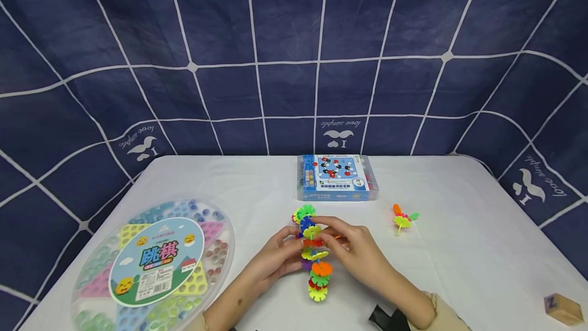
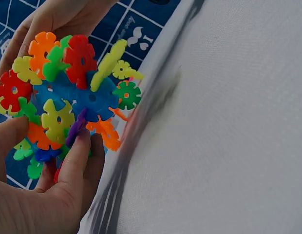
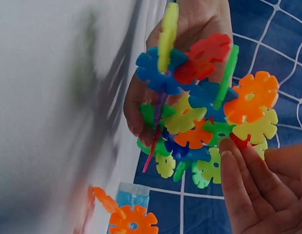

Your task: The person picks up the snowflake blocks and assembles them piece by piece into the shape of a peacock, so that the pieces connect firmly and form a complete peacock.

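Observation:
Both hands hold a snowflake-disc construction [image 1: 321, 268], made of many notched plastic discs slotted together in red, yellow, green, blue, orange and purple. It stands above the white table in the head view. My left hand [image 1: 275, 257] grips its left side, thumb and fingers curled at the discs; the left wrist view shows a purple disc [image 2: 76, 127] by its fingertips. From the right, my right hand [image 1: 356, 249] pinches discs near the upper part. In the right wrist view its fingertips meet a small red disc [image 3: 239, 140], partly hidden by them.
A small disc cluster [image 1: 402, 222] lies to the right. Behind the hands stands a boxed molecule-model set [image 1: 340, 195]. A round Chinese checkers set [image 1: 156, 262] covers the left side. A wooden block [image 1: 562, 309] sits at the far right, and a black object [image 1: 388, 318] lies near the right wrist.

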`<action>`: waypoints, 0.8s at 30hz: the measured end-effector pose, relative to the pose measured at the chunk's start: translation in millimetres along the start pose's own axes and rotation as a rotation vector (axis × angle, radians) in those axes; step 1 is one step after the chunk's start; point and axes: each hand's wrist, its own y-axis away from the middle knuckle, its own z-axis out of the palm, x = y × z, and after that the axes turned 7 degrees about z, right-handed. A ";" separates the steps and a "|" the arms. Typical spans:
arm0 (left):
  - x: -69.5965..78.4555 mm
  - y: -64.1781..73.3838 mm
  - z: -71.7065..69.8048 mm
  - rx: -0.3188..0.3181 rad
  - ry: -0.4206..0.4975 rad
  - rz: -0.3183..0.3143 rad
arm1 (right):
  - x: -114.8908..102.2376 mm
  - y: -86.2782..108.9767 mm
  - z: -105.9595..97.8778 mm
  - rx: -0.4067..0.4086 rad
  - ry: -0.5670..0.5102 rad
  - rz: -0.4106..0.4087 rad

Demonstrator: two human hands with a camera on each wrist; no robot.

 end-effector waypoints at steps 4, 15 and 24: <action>-1.9 -0.5 -1.5 0.003 0.016 -0.004 | -1.3 1.3 -0.3 -0.025 -0.050 0.008; 7.3 -0.7 -14.9 0.027 0.037 0.000 | 16.7 -5.2 -40.0 0.097 0.182 0.113; 11.6 -1.0 -18.4 0.033 -0.050 0.012 | 49.9 -6.2 -26.5 -0.085 0.470 0.103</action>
